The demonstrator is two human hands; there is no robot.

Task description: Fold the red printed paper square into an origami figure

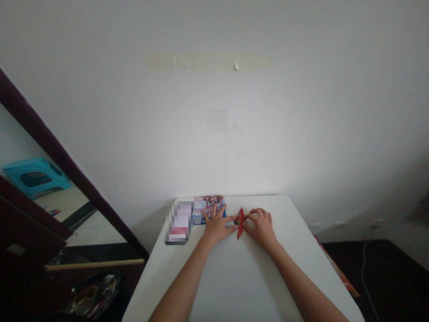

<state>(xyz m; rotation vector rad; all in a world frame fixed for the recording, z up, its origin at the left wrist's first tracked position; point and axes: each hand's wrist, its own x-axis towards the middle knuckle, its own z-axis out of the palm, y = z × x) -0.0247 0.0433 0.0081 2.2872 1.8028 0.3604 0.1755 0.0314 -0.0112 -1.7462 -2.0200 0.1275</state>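
Note:
A small pointed piece of folded red paper (240, 229) with darker patterned patches lies on the white table between my two hands. My left hand (216, 227) has its thumb and forefinger on the paper's left edge. Its other fingers are spread over a colourful printed sheet (199, 205) showing pink blossoms and a blue border. From the right, my right hand (260, 226) pinches the folded paper between thumb and forefinger, its remaining fingers curled. The fingertips cover parts of the paper's edges.
A phone-like object (179, 222), blurred by pixelation, lies left of the printed sheet. The white table (231, 286) stands against a pale wall (301, 112). A wooden stick (95, 264) and a cluttered container (94, 295) are at lower left. A cable (363, 268) hangs on the right.

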